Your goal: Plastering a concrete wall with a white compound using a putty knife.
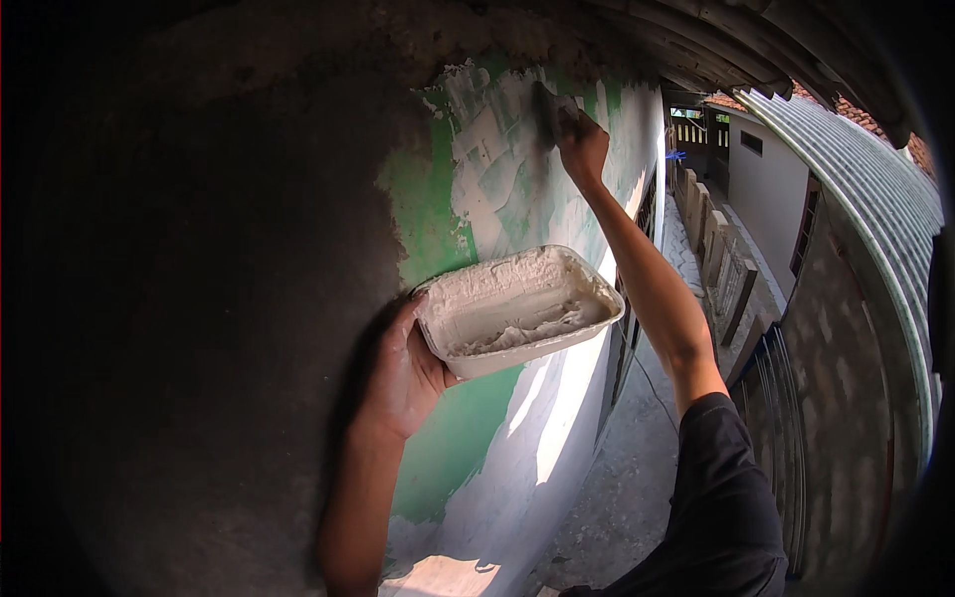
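Observation:
My left hand [403,383] grips a white rectangular plastic tub [532,357] by its left end, the thumb up at the rim. White putty [542,326] lies in the tub and is smeared up its inner sides. Higher up, my right hand [584,152] is closed round a putty knife [550,111], whose dark, blurred blade is at the wall. Around the blade the green-painted wall [448,453] carries uneven white patches [487,149]. Whether putty sits on the blade cannot be made out.
Dark, rough wall [229,328] fills the left side. Roof tiles [736,45] hang low above my right arm. To the right runs a narrow concrete passage [622,507], with a low post fence [714,234] and a corrugated metal roof [865,189] beyond.

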{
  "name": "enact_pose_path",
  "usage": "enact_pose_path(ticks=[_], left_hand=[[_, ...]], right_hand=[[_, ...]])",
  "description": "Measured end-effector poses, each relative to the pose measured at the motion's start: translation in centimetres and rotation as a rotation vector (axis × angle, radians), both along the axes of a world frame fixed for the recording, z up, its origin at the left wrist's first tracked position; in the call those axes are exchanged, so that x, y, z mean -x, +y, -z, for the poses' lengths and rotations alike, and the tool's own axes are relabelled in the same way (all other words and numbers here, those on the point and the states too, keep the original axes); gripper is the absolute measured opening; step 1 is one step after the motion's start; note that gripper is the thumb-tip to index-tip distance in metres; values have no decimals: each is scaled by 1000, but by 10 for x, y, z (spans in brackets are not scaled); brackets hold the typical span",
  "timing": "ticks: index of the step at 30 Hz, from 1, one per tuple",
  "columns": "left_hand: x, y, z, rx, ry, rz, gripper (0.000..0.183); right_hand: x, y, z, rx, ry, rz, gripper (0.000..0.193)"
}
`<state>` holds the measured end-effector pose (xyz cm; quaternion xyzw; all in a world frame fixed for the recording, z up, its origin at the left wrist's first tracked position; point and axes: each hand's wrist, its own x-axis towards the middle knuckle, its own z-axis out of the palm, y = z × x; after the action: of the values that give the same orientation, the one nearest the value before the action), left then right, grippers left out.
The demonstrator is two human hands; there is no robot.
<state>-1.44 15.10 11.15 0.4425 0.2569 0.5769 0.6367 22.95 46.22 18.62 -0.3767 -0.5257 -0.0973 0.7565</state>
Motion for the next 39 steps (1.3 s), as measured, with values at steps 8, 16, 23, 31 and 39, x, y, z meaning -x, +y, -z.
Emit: enact_pose_path(ticks=[8,16,23,31,39], left_hand=[[-6,0,-1,5,17,21,44],[-7,-3,1,0,-8,27,44],[8,3,7,21,4,64,41],[18,-37,1,2,72,46,41],[52,-124,29,-24,17,-146,45]], right_hand=[[-58,28,-17,-73,133,17,35],[9,-36,22,-7,71,-84,26],[26,-107,75,38,84,-467,21],[0,-93,45,34,225,-341,24],[108,-169,71,-73,129,-229,29]])
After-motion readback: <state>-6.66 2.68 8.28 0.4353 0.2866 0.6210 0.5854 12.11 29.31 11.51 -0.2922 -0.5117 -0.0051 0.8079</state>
